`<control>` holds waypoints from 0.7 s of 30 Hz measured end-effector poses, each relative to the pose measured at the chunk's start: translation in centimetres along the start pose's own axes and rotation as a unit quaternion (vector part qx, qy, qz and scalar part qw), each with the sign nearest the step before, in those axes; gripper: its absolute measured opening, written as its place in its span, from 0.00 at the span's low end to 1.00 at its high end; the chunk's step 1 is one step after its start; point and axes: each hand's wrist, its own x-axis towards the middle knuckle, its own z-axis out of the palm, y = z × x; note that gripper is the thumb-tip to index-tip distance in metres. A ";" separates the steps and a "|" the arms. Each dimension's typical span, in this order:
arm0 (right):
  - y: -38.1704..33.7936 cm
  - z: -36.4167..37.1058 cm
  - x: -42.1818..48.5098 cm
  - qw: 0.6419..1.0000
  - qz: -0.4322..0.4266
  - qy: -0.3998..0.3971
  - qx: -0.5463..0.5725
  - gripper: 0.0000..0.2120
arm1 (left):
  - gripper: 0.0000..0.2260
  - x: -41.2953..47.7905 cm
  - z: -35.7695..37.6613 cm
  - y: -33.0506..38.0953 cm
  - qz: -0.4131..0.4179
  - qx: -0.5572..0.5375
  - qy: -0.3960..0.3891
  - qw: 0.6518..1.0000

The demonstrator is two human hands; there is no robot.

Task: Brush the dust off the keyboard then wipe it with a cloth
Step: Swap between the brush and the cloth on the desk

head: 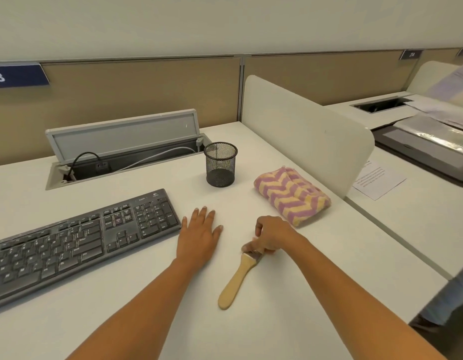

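Note:
A dark grey keyboard (77, 242) lies on the white desk (290, 294) at the left. A wooden-handled brush (236, 280) lies on the desk with its handle pointing toward me. My right hand (270, 236) is over the brush's bristle end, fingers curled down onto the ferrule. My left hand (199, 233) rests flat on the desk just right of the keyboard, fingers straight. A folded cloth (291, 194) with purple and yellow zigzags lies beyond my right hand.
A black mesh pen cup (220, 164) stands behind my left hand. An open cable tray (121, 157) with raised lid sits at the back. A white divider panel (310, 136) borders the desk on the right, with papers (379, 179) and a machine beyond it.

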 end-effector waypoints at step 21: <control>-1.2 0.5 2.6 0.983 0.039 0.119 0.133 0.27 | 0.23 -0.8 0.0 -0.1 0.016 -0.024 0.027 0.999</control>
